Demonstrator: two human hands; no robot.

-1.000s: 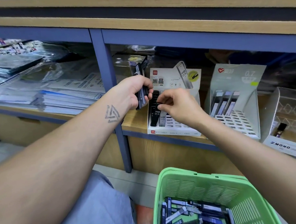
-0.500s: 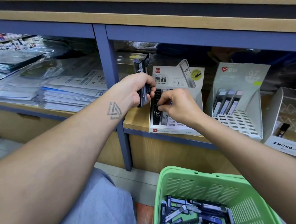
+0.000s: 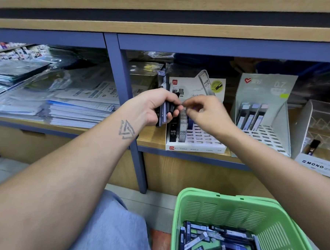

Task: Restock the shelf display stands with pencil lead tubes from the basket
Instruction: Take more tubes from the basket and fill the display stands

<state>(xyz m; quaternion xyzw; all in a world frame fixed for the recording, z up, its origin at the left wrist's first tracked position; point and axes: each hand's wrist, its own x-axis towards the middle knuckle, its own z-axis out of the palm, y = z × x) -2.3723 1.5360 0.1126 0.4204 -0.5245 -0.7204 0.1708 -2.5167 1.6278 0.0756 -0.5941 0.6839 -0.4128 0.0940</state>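
Observation:
My left hand grips a bundle of dark and grey lead tubes in front of the white HB 0.5 display stand on the shelf. My right hand is beside it, and its thumb and forefinger pinch the end of one tube in that bundle. The stand's back left slots hold three upright tubes. The green basket sits below at the bottom right with several loose lead tubes in it.
A grey 0.7 stand holding three tubes is right of the white one. Further right is a clear MONO stand. A blue shelf post rises left of my hands, with stacked paper packs beyond it.
My right hand has lifted off the stand's slots and come up to the bundle in my left hand. A third tube now stands in the white stand.

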